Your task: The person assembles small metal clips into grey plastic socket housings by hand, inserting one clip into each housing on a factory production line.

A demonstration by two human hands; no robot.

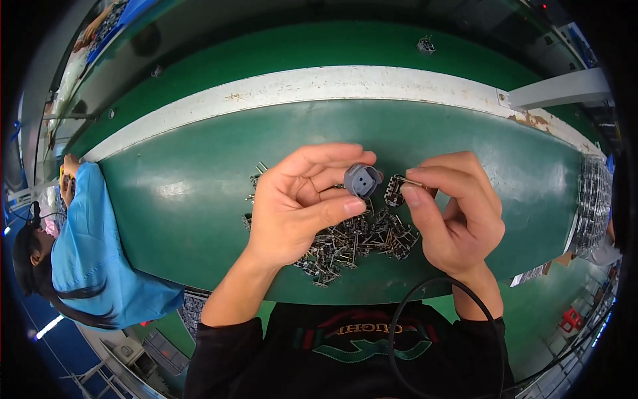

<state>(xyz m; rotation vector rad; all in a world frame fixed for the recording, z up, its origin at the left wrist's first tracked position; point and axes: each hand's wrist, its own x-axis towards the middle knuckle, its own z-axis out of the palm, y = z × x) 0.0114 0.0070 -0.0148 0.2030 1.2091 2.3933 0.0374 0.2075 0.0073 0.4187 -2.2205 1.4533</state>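
My left hand (299, 199) grips a grey round plastic housing (361, 180) between thumb and fingers, its hollow face with small dark holes turned up. Close by on the right, my right hand (455, 206) pinches a small dark part with metal pins (395, 191) between thumb and forefinger. A narrow gap separates the part from the housing. Below both hands, a loose pile of similar pinned metal parts (345, 246) lies on the green table (179, 219). Some of the pile is hidden behind my left hand and wrist.
A white rail (292, 83) runs along the table's far side, with a green belt (319, 43) beyond carrying a small part (425, 45). A person in blue (100, 246) works at the left. Stacked clear trays (593, 199) stand at the right edge. A black cable (392, 339) loops near my right forearm.
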